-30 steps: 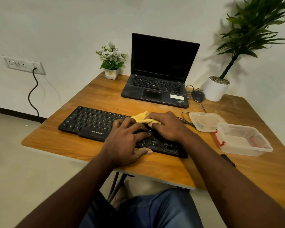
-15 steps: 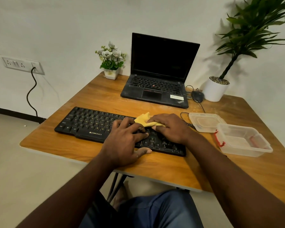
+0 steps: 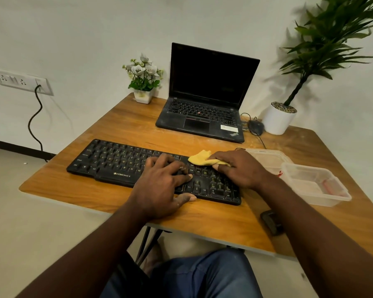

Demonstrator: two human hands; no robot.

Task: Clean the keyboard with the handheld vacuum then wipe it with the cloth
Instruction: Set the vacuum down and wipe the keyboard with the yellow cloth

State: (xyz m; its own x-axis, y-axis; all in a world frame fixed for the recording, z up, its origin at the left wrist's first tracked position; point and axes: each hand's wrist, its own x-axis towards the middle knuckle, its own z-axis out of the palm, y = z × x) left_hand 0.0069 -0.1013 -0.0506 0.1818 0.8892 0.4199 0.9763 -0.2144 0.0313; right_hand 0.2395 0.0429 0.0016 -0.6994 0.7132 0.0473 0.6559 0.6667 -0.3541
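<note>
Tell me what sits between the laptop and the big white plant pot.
A black wired mouse lies on the table between the laptop and the white pot, seen in the head view.

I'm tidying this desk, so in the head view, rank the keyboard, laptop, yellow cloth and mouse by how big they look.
1. laptop and keyboard: about alike; the laptop sits farther, so unranked.
2. yellow cloth, partly under the right hand.
3. mouse.

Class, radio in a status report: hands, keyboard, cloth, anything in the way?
Left hand flat on keyboard. Right hand holds yellow cloth against the keys, towards the right end. Plastic box to the right, off the keys.
</note>
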